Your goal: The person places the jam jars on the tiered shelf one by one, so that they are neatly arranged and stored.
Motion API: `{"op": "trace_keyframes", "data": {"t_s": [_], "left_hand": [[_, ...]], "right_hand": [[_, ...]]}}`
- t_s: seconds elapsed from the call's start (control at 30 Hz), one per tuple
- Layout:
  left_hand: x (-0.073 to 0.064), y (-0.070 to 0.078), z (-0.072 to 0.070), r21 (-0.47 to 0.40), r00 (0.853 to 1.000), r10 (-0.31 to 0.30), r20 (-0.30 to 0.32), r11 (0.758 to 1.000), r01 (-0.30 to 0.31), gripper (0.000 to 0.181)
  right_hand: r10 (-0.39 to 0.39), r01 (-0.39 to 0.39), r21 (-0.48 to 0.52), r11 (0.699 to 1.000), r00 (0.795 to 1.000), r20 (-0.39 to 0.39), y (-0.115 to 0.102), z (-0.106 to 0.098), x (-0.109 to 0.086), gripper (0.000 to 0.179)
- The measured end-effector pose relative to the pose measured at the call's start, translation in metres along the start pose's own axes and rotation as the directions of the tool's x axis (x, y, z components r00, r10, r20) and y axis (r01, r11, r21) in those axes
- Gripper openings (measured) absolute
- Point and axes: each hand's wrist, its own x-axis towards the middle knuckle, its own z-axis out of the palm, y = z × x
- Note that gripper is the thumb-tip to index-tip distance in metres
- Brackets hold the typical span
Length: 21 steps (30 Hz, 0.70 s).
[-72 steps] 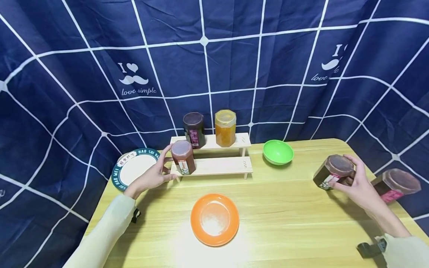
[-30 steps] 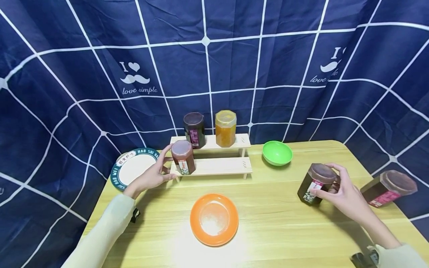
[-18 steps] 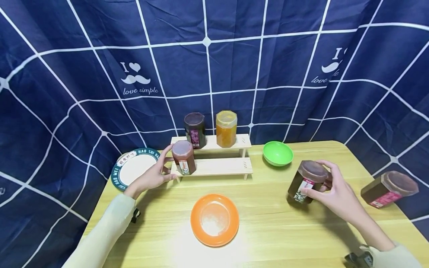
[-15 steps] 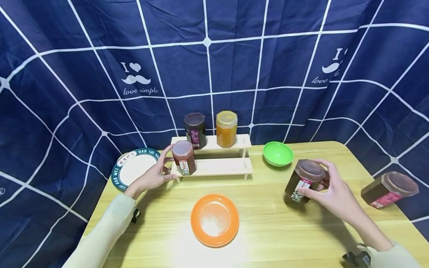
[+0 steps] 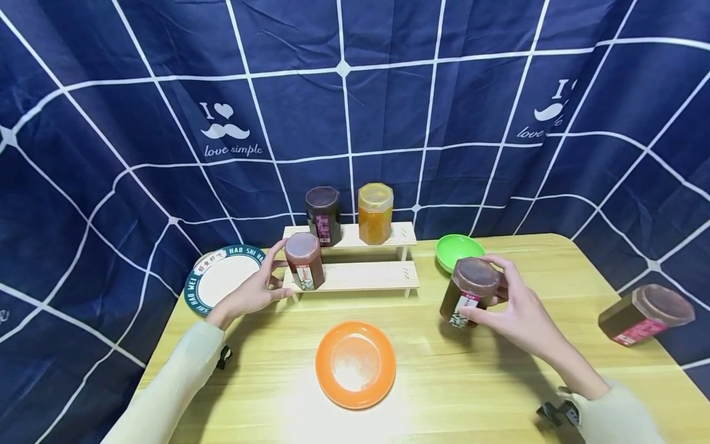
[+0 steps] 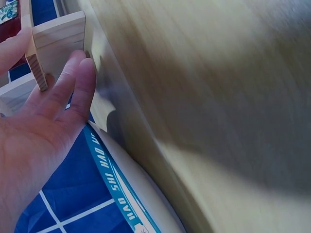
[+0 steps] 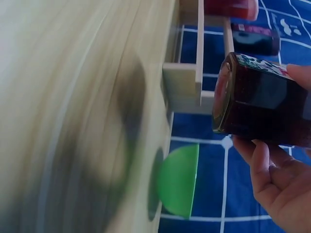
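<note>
My right hand grips a dark jar with a pink-and-white label, thumb on the label side and fingers behind. The jar is tilted, raised over the table in front of the green bowl. In the right wrist view the dark jar shows from its base. My left hand stays at the left end of the two-tier wooden shelf, fingers loosely spread beside a reddish jar on the lower tier. In the left wrist view some fingers extend beside the shelf's leg.
On the upper tier stand a dark jar with a purple label and a yellow jar. An orange plate lies in front. A green-rimmed plate is behind my left forearm. Another dark jar stands far right.
My right hand has carried the dark jar leftward from the right side, and it now overlaps the green bowl's front edge in the head view. My left hand has stayed put.
</note>
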Motion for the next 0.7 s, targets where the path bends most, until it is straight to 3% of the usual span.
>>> {"op": "trace_keyframes", "data": {"t_s": [0.3, 0.7], "left_hand": [[0.0, 0.002, 0.002, 0.029, 1.0, 0.015, 0.0, 0.999, -0.015, 0.108], [0.0, 0.001, 0.002, 0.034, 1.0, 0.026, -0.004, 0.999, -0.026, 0.107]], "right_hand": [[-0.037, 0.036, 0.029, 0.999, 0.998, 0.042, -0.016, 0.022, 0.017, 0.1], [-0.087, 0.056, 0.262, 0.963, 0.99, 0.109, -0.031, 0.072, 0.052, 0.105]]}}
